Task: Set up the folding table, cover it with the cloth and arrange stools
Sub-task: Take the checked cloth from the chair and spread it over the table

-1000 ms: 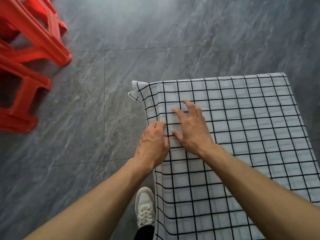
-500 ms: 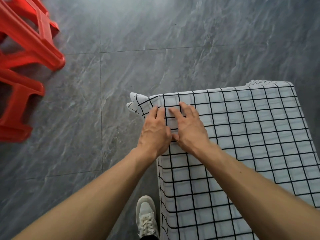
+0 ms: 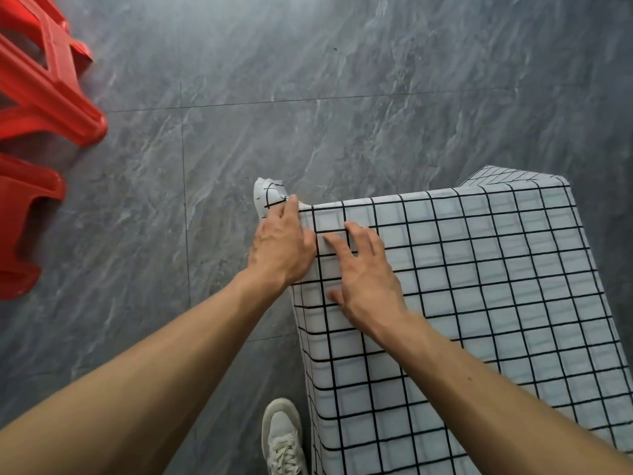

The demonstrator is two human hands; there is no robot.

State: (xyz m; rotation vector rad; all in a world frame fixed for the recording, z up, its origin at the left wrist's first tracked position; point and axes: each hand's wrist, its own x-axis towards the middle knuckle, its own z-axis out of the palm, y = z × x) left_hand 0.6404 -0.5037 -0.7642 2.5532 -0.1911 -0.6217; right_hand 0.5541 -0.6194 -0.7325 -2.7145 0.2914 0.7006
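Observation:
A white cloth with a black grid [image 3: 479, 286] covers the folding table at the right, hiding the table itself. Its far left corner sticks out in a bunched fold past the table edge. My left hand [image 3: 281, 248] lies on that corner at the left edge, fingers together and pointing at the fold; whether it pinches the cloth I cannot tell. My right hand [image 3: 363, 275] rests flat on the cloth just to its right, fingers spread. Red plastic stools [image 3: 37, 97] stand stacked at the far left.
Grey stone floor tiles [image 3: 342, 97] fill the view beyond and left of the table. My white shoe [image 3: 282, 437] stands on the floor beside the table's left edge, at the bottom of the view.
Both hands slid toward the cloth's far left corner, the left hand reaching the bunched fold. The view shifted, so the table sits lower and further right.

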